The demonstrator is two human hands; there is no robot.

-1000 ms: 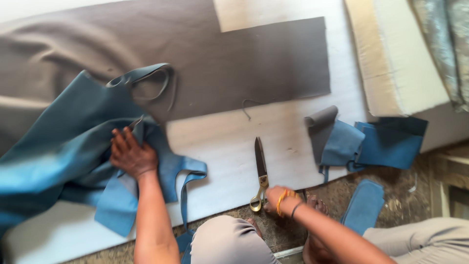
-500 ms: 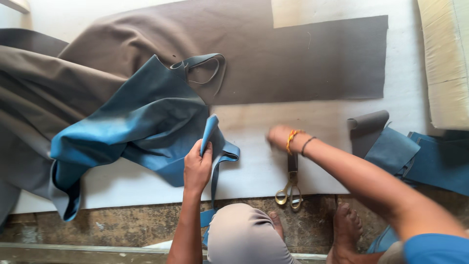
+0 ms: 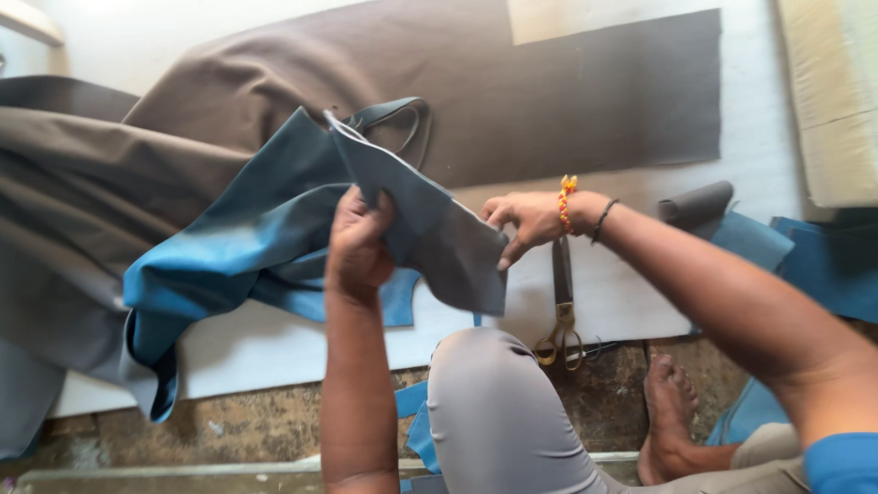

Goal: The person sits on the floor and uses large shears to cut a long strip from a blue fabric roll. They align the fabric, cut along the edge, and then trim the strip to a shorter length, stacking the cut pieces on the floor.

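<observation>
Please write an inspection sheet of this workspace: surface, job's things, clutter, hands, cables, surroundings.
Surface: white sheet on a stone floor.
Job's things: blue fabric piece, lifted, grey on its reverse; brown cloth spread flat beneath.
Clutter: brass-handled scissors lying shut on the sheet; blue offcuts at right.
Hands: left hand grips the blue fabric; right hand pinches its edge.
Cables: nothing seen.
Surroundings: cream cushion at top right; the person's knee and bare foot.
</observation>
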